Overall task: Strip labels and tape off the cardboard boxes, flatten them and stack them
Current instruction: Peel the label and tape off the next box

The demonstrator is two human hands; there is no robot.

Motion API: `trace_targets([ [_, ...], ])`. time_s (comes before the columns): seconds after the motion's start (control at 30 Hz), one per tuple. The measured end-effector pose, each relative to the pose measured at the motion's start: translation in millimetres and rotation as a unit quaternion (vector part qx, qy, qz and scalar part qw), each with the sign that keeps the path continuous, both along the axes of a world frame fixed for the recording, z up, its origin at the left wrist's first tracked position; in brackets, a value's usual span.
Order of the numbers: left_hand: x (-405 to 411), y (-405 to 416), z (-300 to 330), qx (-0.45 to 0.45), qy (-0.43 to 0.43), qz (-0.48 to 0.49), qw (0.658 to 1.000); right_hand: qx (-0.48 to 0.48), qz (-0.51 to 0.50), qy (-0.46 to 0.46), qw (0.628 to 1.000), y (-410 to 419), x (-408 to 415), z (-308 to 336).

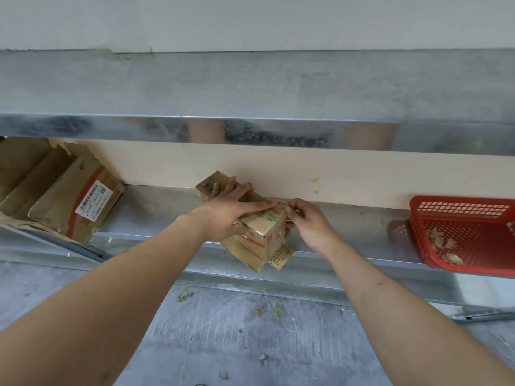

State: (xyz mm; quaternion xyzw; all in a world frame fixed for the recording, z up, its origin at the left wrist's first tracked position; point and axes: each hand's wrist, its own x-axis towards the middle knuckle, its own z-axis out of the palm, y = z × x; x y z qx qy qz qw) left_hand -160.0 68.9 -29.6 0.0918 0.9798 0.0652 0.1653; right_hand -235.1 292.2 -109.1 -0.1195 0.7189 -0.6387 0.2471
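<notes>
A small cardboard box (266, 232) with red and green print stands on the metal shelf (156, 207), its bottom flaps hanging over the shelf's front edge. My left hand (228, 213) lies flat on top of the box, fingers straight, thumb against its near side. My right hand (306, 221) pinches a strip of clear tape (281, 203) at the box's top right edge. At the left of the shelf lies a stack of flattened boxes (61, 196), the top one bearing a white barcode label (94, 201).
A red plastic basket (462, 235) holding scraps of peeled tape sits at the right end of the shelf. Another metal shelf (250, 87) runs overhead. Bits of tape and paper litter the grey floor (264, 310) below.
</notes>
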Motion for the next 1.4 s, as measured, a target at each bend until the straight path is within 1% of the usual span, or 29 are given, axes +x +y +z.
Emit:
trace_targets([
  [0.13, 0, 7, 0, -0.025, -0.004, 0.027, 0.999, 0.096, -0.024, 0.077, 0.992, -2, 2, 6],
  [0.23, 2, 16, -1, -0.042, -0.005, 0.070, 0.997, 0.134, -0.050, 0.115, 0.983, 2, 5, 24],
  [0.33, 2, 24, 0, -0.054, -0.005, 0.118, 0.992, 0.172, -0.047, 0.150, 0.973, 4, 5, 36],
  [0.43, 0, 31, -1, -0.072, -0.009, 0.147, 0.986, 0.149, -0.058, 0.122, 0.980, 3, 8, 39],
  [0.53, -2, 34, -3, -0.076, -0.016, 0.160, 0.984, 0.078, -0.099, 0.053, 0.991, -2, 9, 39],
  [0.63, -2, 34, -5, -0.080, -0.015, 0.161, 0.984, 0.009, -0.131, -0.014, 0.991, -5, 9, 44],
  [0.67, -2, 34, -5, -0.081, -0.014, 0.160, 0.984, 0.014, -0.136, -0.014, 0.990, -6, 8, 44],
  [0.77, -3, 34, -5, -0.083, -0.013, 0.154, 0.984, 0.100, -0.161, 0.038, 0.981, -7, 6, 41],
  [1.0, -2, 33, -4, -0.120, 0.011, 0.134, 0.984, 0.115, -0.198, 0.009, 0.973, -29, 12, 49],
  [1.1, -5, 31, -5, -0.128, 0.008, 0.129, 0.983, 0.091, -0.208, 0.031, 0.973, -25, 22, 55],
  [1.17, -10, 31, -5, -0.128, 0.010, 0.127, 0.984, 0.043, -0.219, 0.036, 0.974, -21, 31, 62],
  [1.23, -15, 31, -5, -0.129, 0.010, 0.122, 0.984, -0.012, -0.235, 0.020, 0.972, -16, 35, 67],
  [1.27, -16, 31, -5, -0.128, 0.008, 0.118, 0.985, -0.024, -0.240, 0.013, 0.970, -15, 36, 68],
  [1.33, -16, 31, -5, -0.131, 0.006, 0.109, 0.985, -0.013, -0.248, -0.001, 0.969, -16, 36, 70],
  [1.4, -16, 30, -3, -0.133, 0.008, 0.097, 0.986, 0.015, -0.267, -0.035, 0.963, -19, 35, 71],
])
